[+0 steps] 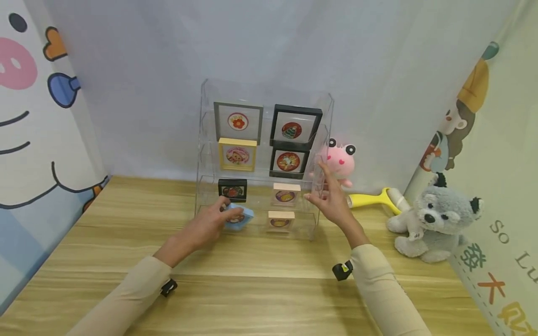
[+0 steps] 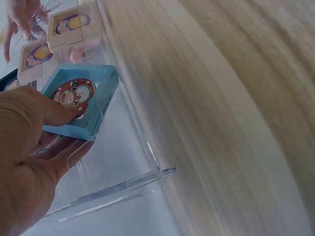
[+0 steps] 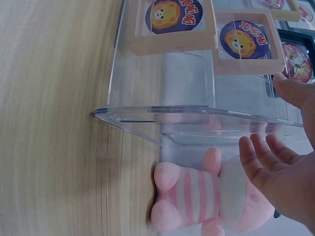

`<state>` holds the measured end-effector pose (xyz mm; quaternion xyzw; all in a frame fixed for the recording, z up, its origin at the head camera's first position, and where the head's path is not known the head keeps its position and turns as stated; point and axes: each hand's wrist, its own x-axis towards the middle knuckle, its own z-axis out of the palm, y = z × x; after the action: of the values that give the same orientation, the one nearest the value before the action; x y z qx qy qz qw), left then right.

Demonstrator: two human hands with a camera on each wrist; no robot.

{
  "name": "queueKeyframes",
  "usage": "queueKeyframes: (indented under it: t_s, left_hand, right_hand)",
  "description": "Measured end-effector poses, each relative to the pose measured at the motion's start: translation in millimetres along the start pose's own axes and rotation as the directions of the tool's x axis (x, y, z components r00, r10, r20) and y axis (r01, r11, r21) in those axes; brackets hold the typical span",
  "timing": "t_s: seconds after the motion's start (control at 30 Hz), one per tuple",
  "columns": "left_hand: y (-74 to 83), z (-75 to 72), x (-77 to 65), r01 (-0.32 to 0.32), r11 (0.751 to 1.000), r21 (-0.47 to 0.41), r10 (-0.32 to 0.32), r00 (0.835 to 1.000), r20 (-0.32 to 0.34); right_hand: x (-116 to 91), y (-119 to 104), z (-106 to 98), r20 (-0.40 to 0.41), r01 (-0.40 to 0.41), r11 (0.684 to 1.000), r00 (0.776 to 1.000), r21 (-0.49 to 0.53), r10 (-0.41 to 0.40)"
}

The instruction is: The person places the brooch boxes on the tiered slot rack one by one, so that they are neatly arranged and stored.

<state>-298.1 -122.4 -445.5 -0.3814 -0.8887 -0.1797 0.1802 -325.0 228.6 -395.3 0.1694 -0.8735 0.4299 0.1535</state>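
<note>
My left hand grips a small light-blue display frame by its left side, the thumb across its front. The frame holds a round red badge and sits tilted at the lowest tier of a clear acrylic rack. In the left wrist view, the blue frame overlaps the rack's clear front lip. My right hand is at the rack's right side, its thumb inside the side panel and its loosely extended fingers outside. Close to that thumb is a beige frame with a lion badge.
The rack's tiers also hold a grey frame, a large black frame, a yellow frame and several smaller ones. Behind its right side sits a pink plush. A yellow-handled roller and grey plush dog lie farther right.
</note>
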Motion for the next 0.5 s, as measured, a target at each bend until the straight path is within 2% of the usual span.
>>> queueKeyframes:
  t_s: [0.13, 0.3, 0.5]
  left_hand:
    - [-2.1, 1.4, -2.0, 0.021, 0.998, -0.056, -0.024, 0.998, -0.066]
    - [-2.8, 2.9, -4.1, 0.048, 0.995, -0.082, -0.061, 0.984, -0.165]
    - [0.5, 3.5, -2.1, 0.126, 0.981, -0.148, -0.152, 0.971, -0.184]
  right_hand:
    - [0.5, 0.6, 0.1, 0.001, 0.008, 1.000, 1.000, 0.005, -0.008]
    - [1.2, 0.6, -0.2, 0.001, 0.014, 1.000, 1.000, 0.001, -0.014]
    - [0.5, 1.4, -0.4, -0.002, 0.012, 1.000, 1.000, 0.003, -0.012]
